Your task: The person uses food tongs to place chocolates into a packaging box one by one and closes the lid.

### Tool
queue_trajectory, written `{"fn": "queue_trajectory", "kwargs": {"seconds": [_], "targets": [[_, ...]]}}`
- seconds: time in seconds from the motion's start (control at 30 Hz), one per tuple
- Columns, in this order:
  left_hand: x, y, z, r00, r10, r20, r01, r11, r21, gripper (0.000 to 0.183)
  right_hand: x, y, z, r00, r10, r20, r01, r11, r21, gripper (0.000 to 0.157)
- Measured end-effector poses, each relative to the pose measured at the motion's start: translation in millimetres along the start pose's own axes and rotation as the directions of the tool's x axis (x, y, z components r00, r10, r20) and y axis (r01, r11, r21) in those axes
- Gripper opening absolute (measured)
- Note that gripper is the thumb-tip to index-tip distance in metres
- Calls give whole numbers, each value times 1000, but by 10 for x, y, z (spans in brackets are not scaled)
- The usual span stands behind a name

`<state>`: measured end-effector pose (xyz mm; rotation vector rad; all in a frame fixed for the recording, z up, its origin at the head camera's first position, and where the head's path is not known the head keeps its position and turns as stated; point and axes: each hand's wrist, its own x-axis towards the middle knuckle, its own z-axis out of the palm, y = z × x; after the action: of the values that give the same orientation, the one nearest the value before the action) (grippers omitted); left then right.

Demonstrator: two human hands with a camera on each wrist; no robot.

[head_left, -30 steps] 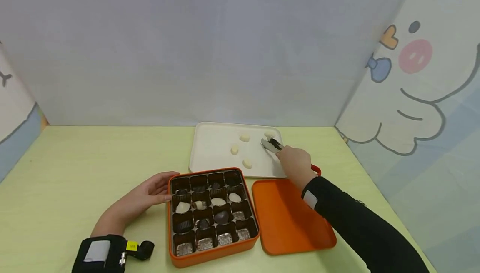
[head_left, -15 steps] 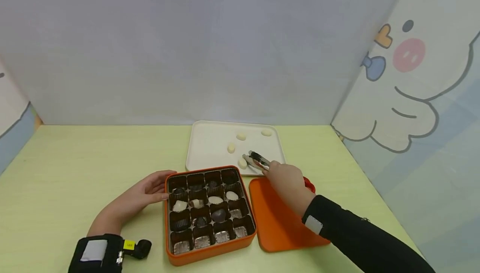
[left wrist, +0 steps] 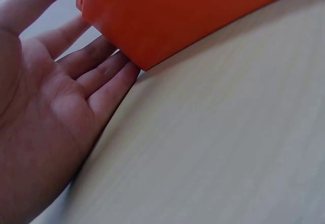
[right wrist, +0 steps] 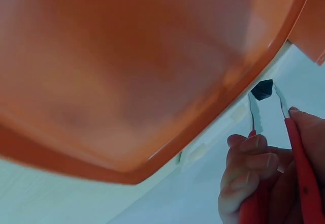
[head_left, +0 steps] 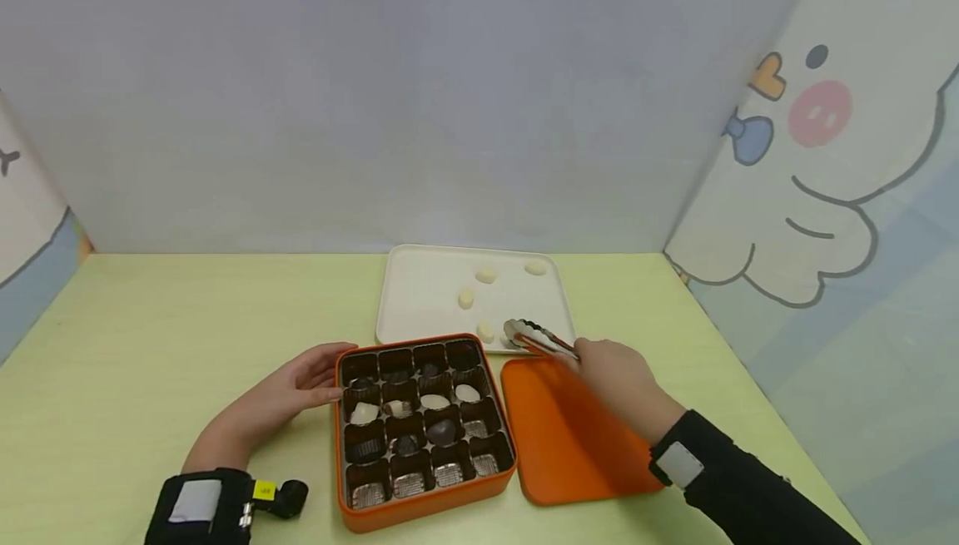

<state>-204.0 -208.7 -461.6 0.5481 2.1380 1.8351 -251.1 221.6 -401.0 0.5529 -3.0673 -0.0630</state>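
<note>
"Where are the tongs?"

"Right of the middle, their tips over the tray's near edge. The tray is white and lies on the far side of the table."

"Who has them?"

"The person's right hand, its fingers clamped round the red handles. The tips stand apart. From the wrist I see a dark shape between them; I can't tell whether it is gripped."

"And what lies on the tray?"

"Pale pieces, scattered, one just left of the tips."

"The left hand?"

"It touches the left side of the orange box. The thumb is well apart from the fingers, which reach against the far left corner."

"Tell me about the box."

"It sits on the near side of the tray, four cups by four. White pieces fill the second row from the far side; dark pieces lie in the far row and the middle of the third."

"Anything else?"

"An orange lid lies just right of the box, under the right arm. Beyond the table rises a grey wall."
</note>
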Motion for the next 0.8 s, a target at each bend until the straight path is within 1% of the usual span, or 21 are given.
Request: {"fn": "queue_trajectory", "kwargs": {"seconds": [0.17, 0.23, 0.3, 0.37, 0.4, 0.47, 0.53, 0.6, 0.7, 0.73, 0.8], "targets": [[3, -6, 0, 1000, 0, 0, 0, 1000, 13, 53, -171, -49, -61, 997, -50, -63, 52, 998, 34, 34], [11, -20, 0, 1000, 0, 0, 0, 1000, 14, 53, -214, -77, -83, 991, -92, -100, 94, 995, 24, 33], [20, -37, 4, 1000, 0, -1, 0, 1000, 11, 53, -248, -100, -104, 979, -148, -141, 148, 989, -11, 33], [18, -47, 3, 1000, -1, -3, 1, 1000, 8, 53, -272, -115, -115, 957, -227, -178, 222, 974, -48, 32], [18, -53, 4, 1000, -3, -5, 3, 1000, 6, 53, -284, -120, -120, 942, -271, -196, 263, 962, -66, 32], [16, -62, 0, 1000, 0, -4, 0, 1000, 6, 53, -303, -115, -122, 909, -354, -217, 341, 935, -98, 32], [18, -67, -3, 1000, -5, -7, 5, 1000, 2, 53, -317, -102, -120, 872, -429, -235, 415, 903, -108, 32], [19, -68, -7, 1000, -16, -12, 16, 1000, -4, 53, -323, -88, -119, 841, -484, -242, 471, 875, -112, 31], [19, -59, -8, 999, -32, -18, 31, 999, -11, 53, -332, -74, -124, 800, -547, -247, 534, 837, -122, 32], [18, -55, -8, 999, -31, -18, 31, 999, -10, 53, -335, -72, -128, 789, -562, -247, 548, 826, -130, 32], [16, -46, -11, 1000, -20, -9, 20, 1000, -4, 53, -343, -70, -135, 775, -583, -244, 565, 812, -147, 33]]}}
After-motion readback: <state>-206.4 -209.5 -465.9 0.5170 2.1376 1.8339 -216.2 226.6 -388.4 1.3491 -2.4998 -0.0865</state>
